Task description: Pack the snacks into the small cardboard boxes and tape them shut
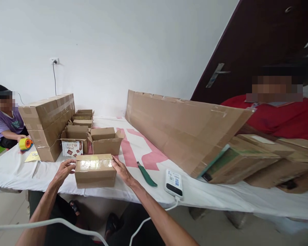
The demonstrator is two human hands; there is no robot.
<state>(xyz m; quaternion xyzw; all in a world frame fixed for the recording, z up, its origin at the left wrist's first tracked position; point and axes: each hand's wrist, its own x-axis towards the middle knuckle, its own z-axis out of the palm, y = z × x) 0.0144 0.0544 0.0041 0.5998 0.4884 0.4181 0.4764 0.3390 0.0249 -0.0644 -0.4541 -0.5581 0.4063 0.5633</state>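
Observation:
A closed cardboard box with shiny clear tape across its top sits at the front edge of the table, between my hands. My left hand is at the box's left end, fingers bent against it. The thumb and fingers of my right hand press on the upper right corner. Just behind the box stand a white packet printed "Super Meal" and an open carton with its flaps up. To the right of my right hand lies a green-handled knife.
A stack of taped boxes rises at left, with more open cartons beside it. A white power bank with a cable lies right of the knife. A long cardboard panel divides the table. People sit at both sides; one hand touches orange tape.

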